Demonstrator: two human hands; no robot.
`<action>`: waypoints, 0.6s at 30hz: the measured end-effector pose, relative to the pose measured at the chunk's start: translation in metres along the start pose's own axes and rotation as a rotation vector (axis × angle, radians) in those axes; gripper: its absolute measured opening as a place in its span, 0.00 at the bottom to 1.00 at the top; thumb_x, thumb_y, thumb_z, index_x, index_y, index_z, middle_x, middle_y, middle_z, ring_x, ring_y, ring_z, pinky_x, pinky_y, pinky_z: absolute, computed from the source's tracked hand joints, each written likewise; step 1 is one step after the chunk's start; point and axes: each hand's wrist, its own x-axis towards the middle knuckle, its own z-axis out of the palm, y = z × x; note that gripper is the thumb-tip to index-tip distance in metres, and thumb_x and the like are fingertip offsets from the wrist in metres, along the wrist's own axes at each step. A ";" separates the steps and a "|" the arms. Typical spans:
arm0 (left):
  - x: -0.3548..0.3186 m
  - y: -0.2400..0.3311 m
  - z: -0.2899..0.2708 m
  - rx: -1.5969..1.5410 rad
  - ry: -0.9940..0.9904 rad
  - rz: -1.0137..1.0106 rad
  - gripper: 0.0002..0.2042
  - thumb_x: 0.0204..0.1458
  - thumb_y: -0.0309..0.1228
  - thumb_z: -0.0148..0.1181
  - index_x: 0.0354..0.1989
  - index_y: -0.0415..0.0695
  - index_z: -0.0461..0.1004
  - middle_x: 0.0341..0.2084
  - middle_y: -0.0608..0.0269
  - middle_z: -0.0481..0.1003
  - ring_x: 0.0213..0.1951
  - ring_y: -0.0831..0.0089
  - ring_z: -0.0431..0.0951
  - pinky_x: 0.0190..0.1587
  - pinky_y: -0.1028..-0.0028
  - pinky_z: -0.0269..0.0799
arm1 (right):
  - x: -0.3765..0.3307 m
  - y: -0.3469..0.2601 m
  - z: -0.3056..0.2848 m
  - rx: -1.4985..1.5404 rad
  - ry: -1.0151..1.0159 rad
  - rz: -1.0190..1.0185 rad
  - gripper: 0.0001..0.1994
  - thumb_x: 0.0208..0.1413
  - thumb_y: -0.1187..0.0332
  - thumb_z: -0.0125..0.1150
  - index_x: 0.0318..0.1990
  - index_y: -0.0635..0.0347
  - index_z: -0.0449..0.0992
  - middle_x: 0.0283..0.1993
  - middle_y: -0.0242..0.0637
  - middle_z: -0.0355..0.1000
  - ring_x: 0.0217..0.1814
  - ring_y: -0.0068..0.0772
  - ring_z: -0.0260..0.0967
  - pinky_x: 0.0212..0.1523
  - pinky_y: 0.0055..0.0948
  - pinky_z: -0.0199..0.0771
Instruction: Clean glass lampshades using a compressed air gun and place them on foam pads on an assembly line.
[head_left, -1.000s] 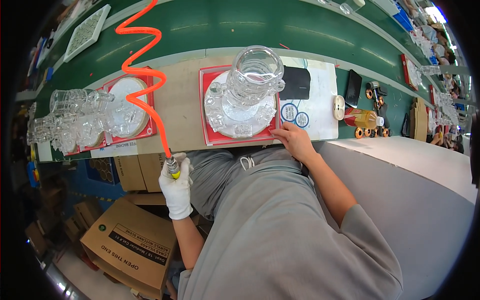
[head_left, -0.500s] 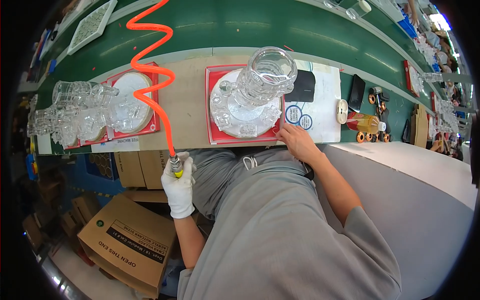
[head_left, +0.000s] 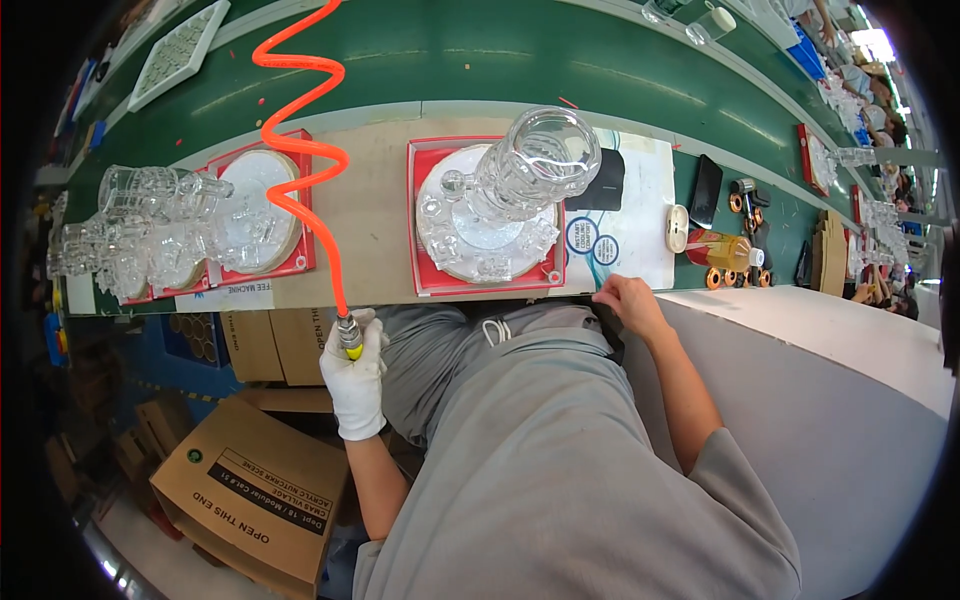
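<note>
A green conveyor belt (head_left: 420, 50) is running across twelve o'clock, and against its near edge a tan bench (head_left: 370, 215) is carrying a red tray (head_left: 425, 280) on which a clear glass vessel (head_left: 530, 165) is being displayed on a round glass plate (head_left: 485, 235). A coiled orange air hose (head_left: 300, 150) is being led down from twelve o'clock to an air nozzle (head_left: 350, 338) at eight o'clock, its long axis lying near vertical with the hose end pointing up toward the bench. The nozzle is being clamped in the white-gloved left hand (head_left: 356, 378) below the bench edge, while the bare right hand (head_left: 628, 302) is being rested at three o'clock on the bench edge, fingers loosely curled and holding nothing visible.
</note>
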 end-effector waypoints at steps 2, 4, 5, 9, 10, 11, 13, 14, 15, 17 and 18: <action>0.001 0.001 -0.001 -0.003 0.002 -0.004 0.07 0.54 0.23 0.59 0.41 0.40 0.73 0.24 0.66 0.73 0.18 0.88 0.67 0.16 0.87 0.57 | -0.004 0.010 0.005 -0.123 0.050 0.031 0.17 0.55 0.56 0.60 0.28 0.63 0.74 0.21 0.43 0.72 0.26 0.48 0.72 0.30 0.41 0.71; 0.001 0.001 -0.001 -0.004 0.007 -0.008 0.07 0.53 0.23 0.59 0.41 0.40 0.73 0.25 0.66 0.73 0.18 0.87 0.67 0.16 0.87 0.57 | -0.005 0.007 0.004 -0.243 0.098 0.060 0.17 0.54 0.55 0.61 0.26 0.63 0.76 0.18 0.43 0.71 0.24 0.48 0.71 0.29 0.41 0.71; 0.001 -0.001 -0.002 -0.006 0.017 0.011 0.07 0.53 0.23 0.60 0.41 0.40 0.74 0.24 0.66 0.73 0.18 0.88 0.67 0.15 0.87 0.56 | -0.005 -0.003 0.000 -0.302 0.047 0.159 0.14 0.53 0.58 0.62 0.30 0.61 0.77 0.23 0.43 0.73 0.28 0.47 0.72 0.31 0.41 0.71; 0.001 -0.001 -0.002 -0.019 0.031 0.041 0.07 0.53 0.23 0.60 0.41 0.40 0.74 0.22 0.67 0.73 0.15 0.89 0.65 0.15 0.87 0.55 | -0.003 -0.016 0.003 -0.373 0.280 -0.169 0.14 0.52 0.60 0.64 0.44 0.56 0.76 0.48 0.44 0.72 0.48 0.44 0.69 0.43 0.41 0.70; 0.001 -0.001 -0.002 -0.017 0.026 0.041 0.07 0.53 0.23 0.60 0.41 0.40 0.74 0.22 0.67 0.73 0.15 0.89 0.65 0.15 0.87 0.55 | -0.002 -0.023 0.003 -0.372 0.282 -0.164 0.14 0.52 0.60 0.64 0.44 0.56 0.76 0.48 0.44 0.72 0.48 0.44 0.69 0.43 0.41 0.70; 0.001 -0.002 -0.003 -0.015 0.025 0.035 0.07 0.53 0.23 0.60 0.41 0.40 0.74 0.22 0.68 0.73 0.15 0.89 0.64 0.15 0.87 0.54 | 0.003 -0.034 0.003 -0.276 0.268 -0.203 0.16 0.52 0.60 0.63 0.46 0.54 0.74 0.55 0.45 0.66 0.55 0.45 0.64 0.47 0.41 0.68; 0.001 -0.004 -0.002 -0.015 0.024 0.031 0.07 0.53 0.24 0.60 0.41 0.41 0.74 0.21 0.68 0.73 0.14 0.89 0.63 0.15 0.87 0.54 | 0.008 -0.057 0.007 -0.182 0.256 -0.243 0.18 0.52 0.60 0.63 0.49 0.53 0.73 0.62 0.46 0.60 0.61 0.47 0.59 0.51 0.41 0.67; 0.000 -0.005 -0.001 -0.022 0.028 0.040 0.07 0.53 0.24 0.60 0.41 0.41 0.74 0.21 0.68 0.73 0.14 0.89 0.62 0.15 0.87 0.54 | 0.011 -0.067 0.011 -0.209 0.285 -0.284 0.18 0.52 0.58 0.63 0.48 0.54 0.73 0.62 0.49 0.60 0.62 0.49 0.59 0.52 0.43 0.67; 0.000 -0.006 -0.001 -0.028 0.033 0.048 0.07 0.53 0.24 0.60 0.41 0.41 0.74 0.21 0.68 0.73 0.13 0.89 0.62 0.14 0.87 0.53 | 0.013 -0.075 0.015 -0.237 0.315 -0.325 0.18 0.52 0.57 0.63 0.47 0.55 0.74 0.63 0.51 0.59 0.62 0.50 0.59 0.53 0.44 0.67; -0.002 -0.001 -0.002 -0.020 0.018 0.030 0.07 0.54 0.24 0.60 0.41 0.41 0.74 0.21 0.69 0.73 0.16 0.90 0.63 0.16 0.87 0.53 | 0.019 -0.076 0.025 -0.363 0.283 -0.276 0.19 0.51 0.54 0.63 0.46 0.55 0.75 0.63 0.52 0.58 0.63 0.52 0.58 0.52 0.46 0.67; -0.002 0.000 -0.003 -0.011 0.001 0.010 0.07 0.54 0.24 0.59 0.41 0.41 0.74 0.22 0.70 0.73 0.18 0.90 0.64 0.17 0.87 0.52 | 0.022 -0.076 0.030 -0.488 0.248 -0.223 0.20 0.51 0.51 0.63 0.45 0.55 0.76 0.64 0.53 0.57 0.64 0.53 0.57 0.52 0.48 0.68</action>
